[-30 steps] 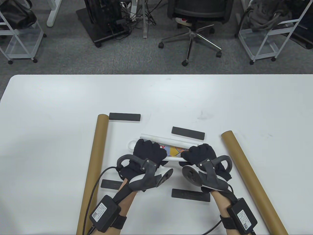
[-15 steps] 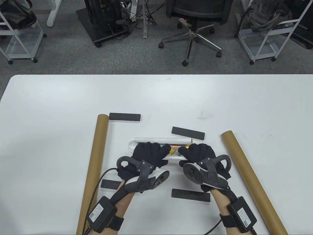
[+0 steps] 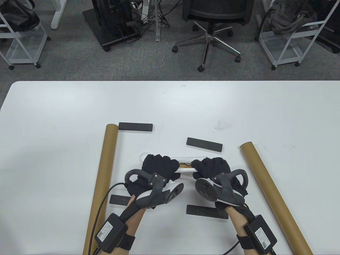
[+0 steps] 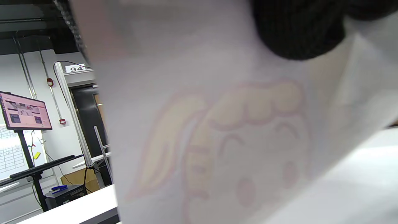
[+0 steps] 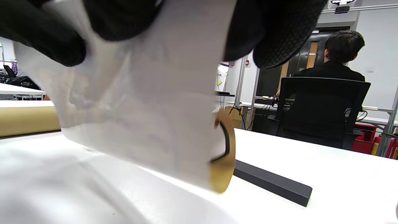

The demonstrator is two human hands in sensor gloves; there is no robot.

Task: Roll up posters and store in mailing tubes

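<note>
A rolled white poster lies across the table centre, its printed side showing only in a thin strip between my hands. My left hand grips the roll's left part, fingers curled over it. My right hand grips the right part the same way. In the left wrist view the poster's back fills the frame, with a faint cartoon print showing through under a gloved finger. The right wrist view shows the roll's end under my fingers. Two brown mailing tubes lie left and right.
Several dark flat bars lie around the poster: one at the far left, one behind the roll, two near my wrists. A person sits in a black office chair beyond the table. Carts and a chair stand on the floor.
The poster has rolled up further: the coloured printed strip has narrowed to almost nothing. Both hands have closed tighter round the roll and drawn slightly toward each other.
</note>
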